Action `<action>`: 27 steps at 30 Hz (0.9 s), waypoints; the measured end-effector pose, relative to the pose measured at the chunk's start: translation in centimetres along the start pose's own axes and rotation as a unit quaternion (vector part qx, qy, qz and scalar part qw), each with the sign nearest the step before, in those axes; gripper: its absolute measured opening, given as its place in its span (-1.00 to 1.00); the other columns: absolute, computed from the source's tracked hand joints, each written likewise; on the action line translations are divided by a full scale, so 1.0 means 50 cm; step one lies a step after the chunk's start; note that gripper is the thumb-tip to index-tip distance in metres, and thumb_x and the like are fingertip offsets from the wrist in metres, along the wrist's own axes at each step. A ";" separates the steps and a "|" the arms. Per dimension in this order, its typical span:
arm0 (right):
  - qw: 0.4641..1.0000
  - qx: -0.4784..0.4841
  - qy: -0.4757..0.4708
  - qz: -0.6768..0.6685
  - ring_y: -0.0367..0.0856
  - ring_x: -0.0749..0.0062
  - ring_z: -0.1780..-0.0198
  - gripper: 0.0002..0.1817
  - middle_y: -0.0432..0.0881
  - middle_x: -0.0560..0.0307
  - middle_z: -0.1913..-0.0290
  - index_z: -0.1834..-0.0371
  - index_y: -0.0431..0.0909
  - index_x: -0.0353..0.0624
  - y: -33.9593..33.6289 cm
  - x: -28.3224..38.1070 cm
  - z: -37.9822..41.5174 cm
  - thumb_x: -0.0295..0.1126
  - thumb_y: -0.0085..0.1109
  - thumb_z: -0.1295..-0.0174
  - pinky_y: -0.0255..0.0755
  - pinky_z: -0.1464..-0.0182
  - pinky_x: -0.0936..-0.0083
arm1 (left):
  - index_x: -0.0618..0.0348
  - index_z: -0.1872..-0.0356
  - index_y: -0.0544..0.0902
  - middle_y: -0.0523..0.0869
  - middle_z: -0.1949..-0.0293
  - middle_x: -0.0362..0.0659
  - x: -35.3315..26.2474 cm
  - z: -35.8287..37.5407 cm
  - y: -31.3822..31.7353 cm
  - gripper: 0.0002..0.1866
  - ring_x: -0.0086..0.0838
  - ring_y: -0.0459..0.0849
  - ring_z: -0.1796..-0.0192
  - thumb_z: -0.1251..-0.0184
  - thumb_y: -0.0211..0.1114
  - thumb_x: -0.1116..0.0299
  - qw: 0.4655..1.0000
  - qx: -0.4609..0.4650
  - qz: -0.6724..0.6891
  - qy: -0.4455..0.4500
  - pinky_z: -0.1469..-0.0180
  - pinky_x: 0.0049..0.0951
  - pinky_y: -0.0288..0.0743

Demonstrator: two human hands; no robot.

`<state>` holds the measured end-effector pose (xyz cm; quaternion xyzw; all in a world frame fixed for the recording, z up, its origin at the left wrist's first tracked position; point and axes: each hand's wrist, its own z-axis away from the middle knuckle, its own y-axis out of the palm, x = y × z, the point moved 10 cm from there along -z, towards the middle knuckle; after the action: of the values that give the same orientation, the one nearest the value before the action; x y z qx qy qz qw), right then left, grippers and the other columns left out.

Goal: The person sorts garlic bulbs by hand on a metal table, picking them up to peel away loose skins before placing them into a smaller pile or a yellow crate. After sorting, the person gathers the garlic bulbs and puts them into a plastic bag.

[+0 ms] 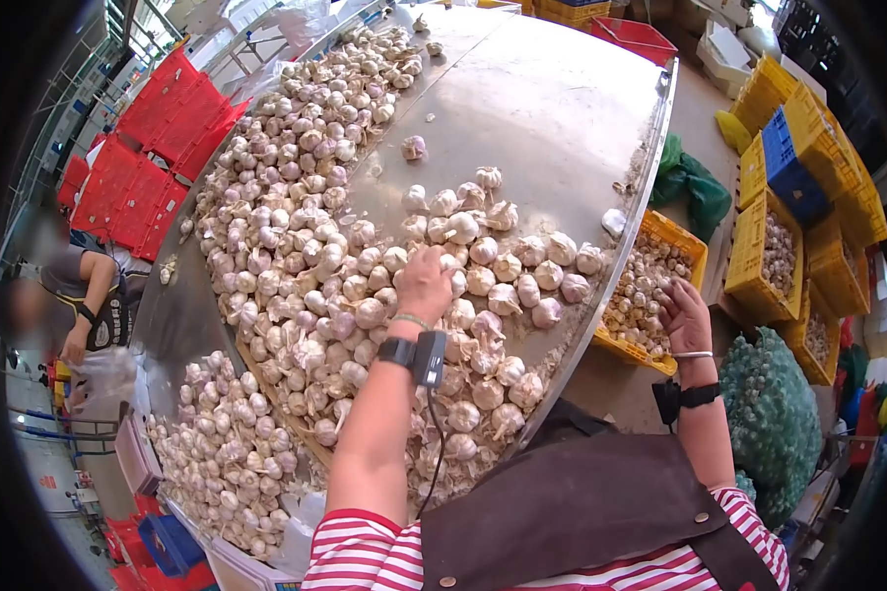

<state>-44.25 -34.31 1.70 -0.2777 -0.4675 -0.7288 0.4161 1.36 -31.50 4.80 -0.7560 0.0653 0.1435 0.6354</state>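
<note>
My left hand (424,286) reaches into the heap of garlic bulbs (315,266) on the metal table. Its fingers curl down around a pale garlic bulb (450,263), their tips partly hidden. Looser bulbs lie just beyond and to the right of it. Past the table's right edge, my right hand (686,317) hangs at the side of a yellow crate (613,347) holding many garlic bulbs (641,286). The right fingers are slightly bent and apart, with no bulb visible in them.
The metal table (542,98) has a raised right edge. At lower left is another garlic pile (222,443). Right of me stand a green net sack (774,424) and stacked yellow crates (764,251). A person (94,286) is at the left, near red crates (128,192).
</note>
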 end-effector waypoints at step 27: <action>0.531 0.352 -0.224 0.738 0.68 0.07 0.16 -0.71 0.68 -0.01 0.30 0.13 0.64 -0.18 0.668 -0.223 -0.254 -0.47 0.24 -0.03 0.55 0.11 0.25 | 0.11 -0.06 0.54 0.60 -0.03 0.07 0.007 -0.133 0.025 -0.75 -0.16 0.60 -0.08 -0.42 0.11 0.38 0.970 0.091 0.209 -0.089 -0.07 -0.26 0.55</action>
<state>-9.95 -49.28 2.69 -0.5092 -0.3930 0.1463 0.7516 2.24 -38.19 4.53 -0.6485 0.1777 0.3332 0.6609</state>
